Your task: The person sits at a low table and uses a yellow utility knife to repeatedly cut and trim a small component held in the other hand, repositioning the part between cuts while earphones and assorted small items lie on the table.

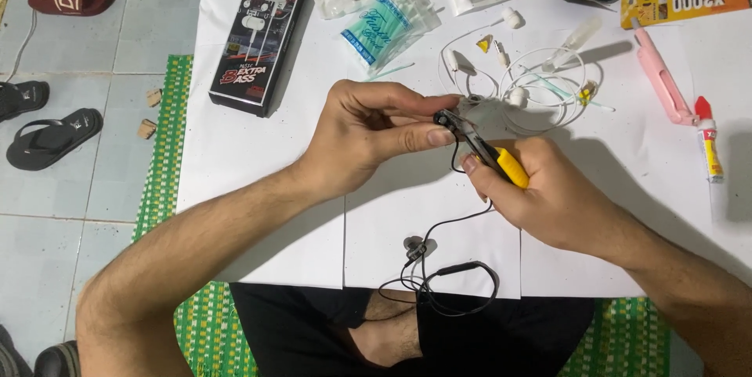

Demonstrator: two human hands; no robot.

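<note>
Head cam: left hand (368, 138) is pinching a small black earbud (443, 119) just below the tangled white earphone cable (540, 87), right hand (548, 193) is squeezing yellow-handled pliers (493, 156) onto it

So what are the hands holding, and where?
Left hand pinches a black earbud at its tip; right hand grips yellow-handled pliers by the handle.
</note>
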